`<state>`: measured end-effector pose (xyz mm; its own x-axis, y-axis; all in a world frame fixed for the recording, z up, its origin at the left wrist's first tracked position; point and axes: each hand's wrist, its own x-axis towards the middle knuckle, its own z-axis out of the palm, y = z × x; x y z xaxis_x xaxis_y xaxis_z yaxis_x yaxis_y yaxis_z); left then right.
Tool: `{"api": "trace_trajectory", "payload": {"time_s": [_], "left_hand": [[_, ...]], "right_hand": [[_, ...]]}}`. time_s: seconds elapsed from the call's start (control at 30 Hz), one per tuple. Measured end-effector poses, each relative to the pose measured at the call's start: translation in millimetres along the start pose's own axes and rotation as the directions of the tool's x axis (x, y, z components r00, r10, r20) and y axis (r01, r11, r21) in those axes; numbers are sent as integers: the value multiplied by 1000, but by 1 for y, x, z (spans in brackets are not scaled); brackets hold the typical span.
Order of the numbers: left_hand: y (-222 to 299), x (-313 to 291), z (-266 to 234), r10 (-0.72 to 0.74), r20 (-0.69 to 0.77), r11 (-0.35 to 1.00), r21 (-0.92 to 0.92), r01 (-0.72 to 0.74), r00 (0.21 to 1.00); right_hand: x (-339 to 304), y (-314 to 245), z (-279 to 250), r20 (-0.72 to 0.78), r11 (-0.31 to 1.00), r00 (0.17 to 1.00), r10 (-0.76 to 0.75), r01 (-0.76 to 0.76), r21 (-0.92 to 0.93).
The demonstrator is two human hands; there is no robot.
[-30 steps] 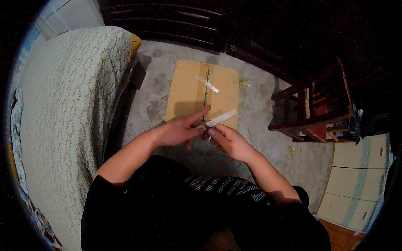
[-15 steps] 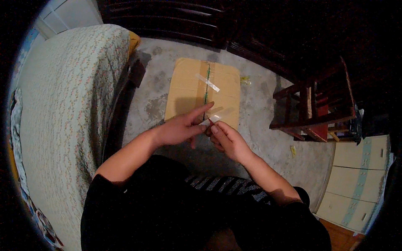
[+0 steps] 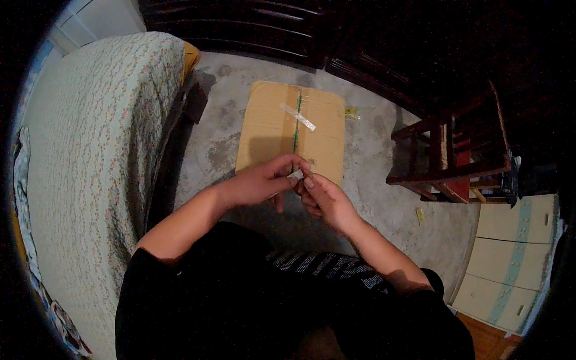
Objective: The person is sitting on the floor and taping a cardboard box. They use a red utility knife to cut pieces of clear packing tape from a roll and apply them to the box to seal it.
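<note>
In front of my body, my left hand (image 3: 261,180) and my right hand (image 3: 326,199) meet fingertip to fingertip over the near edge of a cardboard box (image 3: 324,135). A small white piece (image 3: 297,174) shows at my left thumb and bent index finger, which close on it. My right thumb and fingers pinch a thin, dark reddish thing (image 3: 305,173), too small to name. The box has a taped seam down its middle, and a pale shiny strip (image 3: 297,117) lies slantwise across it.
A bed with a pale flowered cover (image 3: 90,168) runs along the left. A dark red wooden chair (image 3: 459,189) stands at right, beyond a cream drawer cabinet (image 3: 501,264). Yellow scraps (image 3: 420,216) lie on the concrete floor (image 3: 384,222). Dark wooden furniture (image 3: 240,30) closes off the back.
My left index finger, stretched out before, has bent in toward my right fingertips. Less of the white piece shows between the hands. My right hand has hardly moved.
</note>
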<state>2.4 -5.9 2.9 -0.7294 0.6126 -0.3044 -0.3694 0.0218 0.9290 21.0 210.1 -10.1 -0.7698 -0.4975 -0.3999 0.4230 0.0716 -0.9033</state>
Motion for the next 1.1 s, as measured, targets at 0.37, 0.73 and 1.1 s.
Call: {"api": "trace_trajectory", "payload": {"time_s": [0.37, 0.73, 1.1], "left_hand": [[-2, -12, -34, -6, -137, 990, -138, -13, 991], [3, -22, -40, 5, -224, 987, -155, -41, 975], [79, -132, -39, 549, -743, 830, 428, -358, 382]], "right_hand": [[15, -37, -61, -390, 999, 920, -21, 8, -36], [24, 41, -72, -249, 852, 918, -309, 152, -500], [26, 36, -83, -302, 959, 950, -84, -5, -282]]}}
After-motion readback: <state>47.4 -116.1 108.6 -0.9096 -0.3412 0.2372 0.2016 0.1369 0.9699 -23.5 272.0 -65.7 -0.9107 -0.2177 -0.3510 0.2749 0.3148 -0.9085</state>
